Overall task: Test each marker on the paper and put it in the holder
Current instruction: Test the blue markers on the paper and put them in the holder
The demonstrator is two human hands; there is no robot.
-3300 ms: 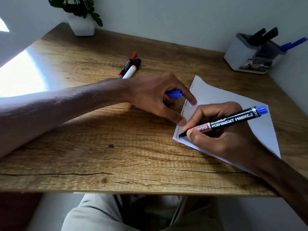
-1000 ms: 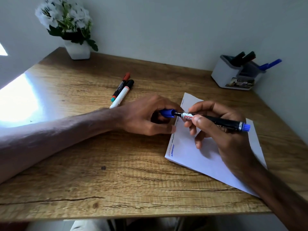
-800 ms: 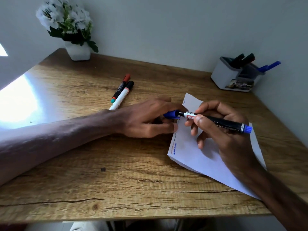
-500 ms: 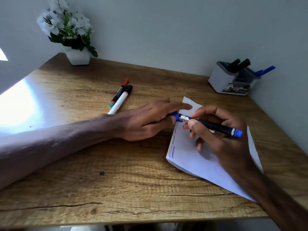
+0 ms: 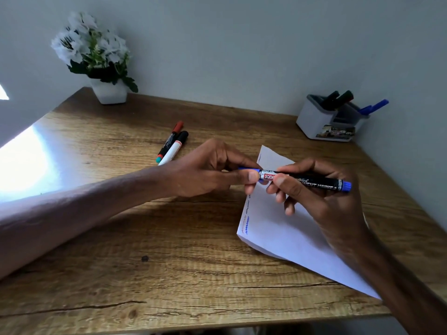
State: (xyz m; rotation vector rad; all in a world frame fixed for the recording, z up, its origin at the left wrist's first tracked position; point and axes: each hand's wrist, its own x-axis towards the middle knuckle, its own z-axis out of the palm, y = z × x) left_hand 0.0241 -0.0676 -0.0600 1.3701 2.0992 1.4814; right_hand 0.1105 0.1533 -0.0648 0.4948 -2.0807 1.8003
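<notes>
A black permanent marker with blue ends (image 5: 314,184) lies level above the white paper (image 5: 285,235), held in my right hand (image 5: 321,201). My left hand (image 5: 212,169) pinches its blue cap (image 5: 249,169), which sits on the marker's tip end. Squiggle test marks run down the paper's left edge, the lowest one blue. Two more markers lie on the desk behind my left hand: one with a red cap (image 5: 170,140) and a white one with a black cap (image 5: 175,148). The white and grey holder (image 5: 314,119) at the back right has several markers in it.
A white pot of white flowers (image 5: 108,91) stands at the back left corner. The wooden desk (image 5: 145,238) meets the wall at the back and on the right. Bright sunlight glares on its left side.
My right hand lifted the marker off the paper after drawing the blue squiggle. My left hand brought the blue cap to the tip and pushed it on.
</notes>
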